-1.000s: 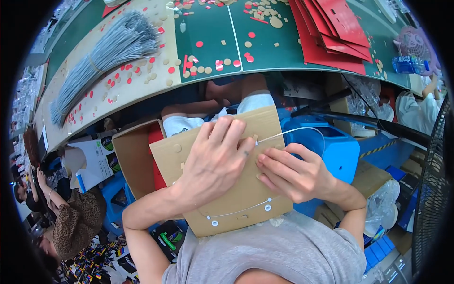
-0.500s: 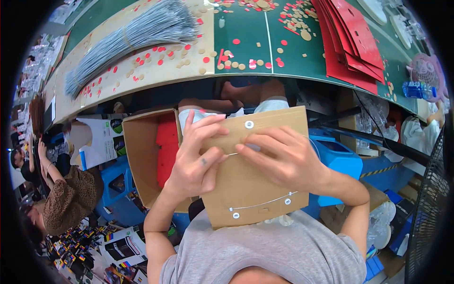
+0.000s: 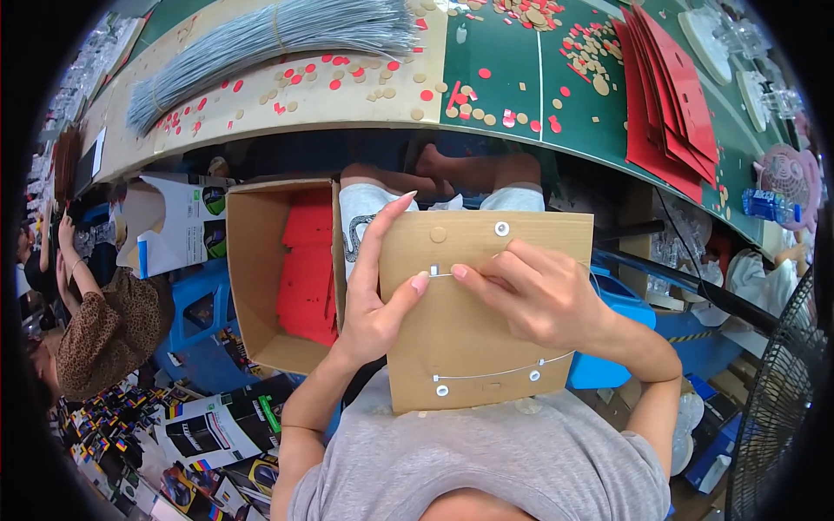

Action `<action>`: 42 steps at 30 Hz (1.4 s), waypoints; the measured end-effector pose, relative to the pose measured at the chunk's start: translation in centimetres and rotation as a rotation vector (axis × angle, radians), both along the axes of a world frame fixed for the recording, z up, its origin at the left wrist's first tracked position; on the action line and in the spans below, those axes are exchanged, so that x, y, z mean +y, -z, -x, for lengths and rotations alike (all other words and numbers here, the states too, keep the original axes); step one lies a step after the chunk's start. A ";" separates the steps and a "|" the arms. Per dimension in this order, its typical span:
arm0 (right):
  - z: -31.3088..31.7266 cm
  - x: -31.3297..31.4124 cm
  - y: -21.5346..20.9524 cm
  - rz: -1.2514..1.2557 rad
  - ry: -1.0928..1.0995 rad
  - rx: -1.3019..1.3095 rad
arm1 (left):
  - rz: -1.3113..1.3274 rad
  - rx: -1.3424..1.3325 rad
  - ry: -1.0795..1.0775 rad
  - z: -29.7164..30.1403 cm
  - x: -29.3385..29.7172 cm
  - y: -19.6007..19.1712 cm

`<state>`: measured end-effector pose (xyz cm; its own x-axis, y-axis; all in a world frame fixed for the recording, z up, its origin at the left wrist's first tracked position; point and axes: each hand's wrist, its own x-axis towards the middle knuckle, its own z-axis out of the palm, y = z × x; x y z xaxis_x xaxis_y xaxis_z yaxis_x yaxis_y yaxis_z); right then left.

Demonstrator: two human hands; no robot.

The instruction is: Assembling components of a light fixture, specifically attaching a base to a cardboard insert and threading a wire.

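Note:
A brown cardboard panel leans against my front, over my lap. My left hand grips its left edge, the thumb on its face beside a small slot with a white tip in it. A thin pale wire runs from that slot to my right hand, whose thumb and finger pinch it. Lower on the panel another wire spans two slots, near two white eyelets. A third eyelet and a round punched mark are near the top edge.
Ahead is a table bearing a bundle of grey wires, scattered red and brown discs and red panels. A carton with red panels stands at my left. A black fan is at right; another person sits at left.
My left hand has moved lower on the panel's left edge, uncovering the slot and round mark. My right hand still pinches the wire, slightly further right. The view has shifted a little.

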<state>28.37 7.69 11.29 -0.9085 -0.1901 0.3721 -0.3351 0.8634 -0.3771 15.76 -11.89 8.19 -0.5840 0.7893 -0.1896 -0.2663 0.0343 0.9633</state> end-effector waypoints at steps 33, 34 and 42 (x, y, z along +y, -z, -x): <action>0.1 0.5 -0.4 -0.222 -0.105 0.003 | -0.018 0.087 -0.088 -0.2 0.8 0.1; 0.1 0.5 -0.3 -0.241 -0.130 0.015 | -0.017 0.085 -0.086 -0.3 0.7 0.2; 0.8 0.5 0.1 -0.088 -0.105 0.029 | -0.071 0.023 -0.011 0.0 0.8 0.6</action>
<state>27.54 8.23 11.14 -0.8708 -0.3170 0.3758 -0.4355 0.8520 -0.2905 15.76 -11.12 7.61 -0.5964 0.7938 -0.1195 -0.2437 -0.0372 0.9691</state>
